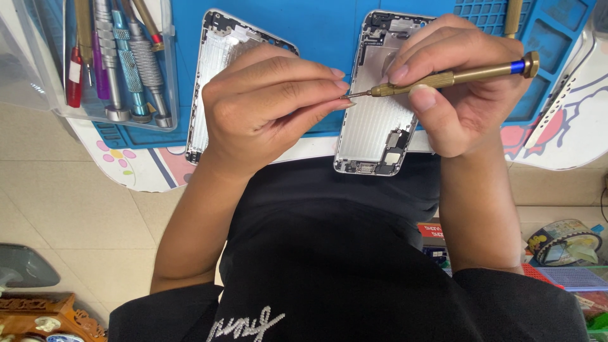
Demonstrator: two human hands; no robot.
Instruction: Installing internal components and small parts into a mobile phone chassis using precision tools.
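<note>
My right hand (453, 88) holds a brass precision screwdriver (456, 77) with a blue ring near its cap, lying nearly level with its tip pointing left. My left hand (266, 104) pinches its fingertips together right at the screwdriver tip; whatever is between them is too small to see. Both hands hover over two silver phone back housings lying on a blue work mat (323, 31): one housing (212, 76) partly under my left hand, the other (373, 126) beneath the tip, showing small parts inside.
A clear plastic tray (117, 63) at the upper left holds several screwdrivers with metal, red and purple handles. The mat's compartment grid (551, 38) is at the upper right. A roll of tape (563, 240) and boxes sit on the floor at right.
</note>
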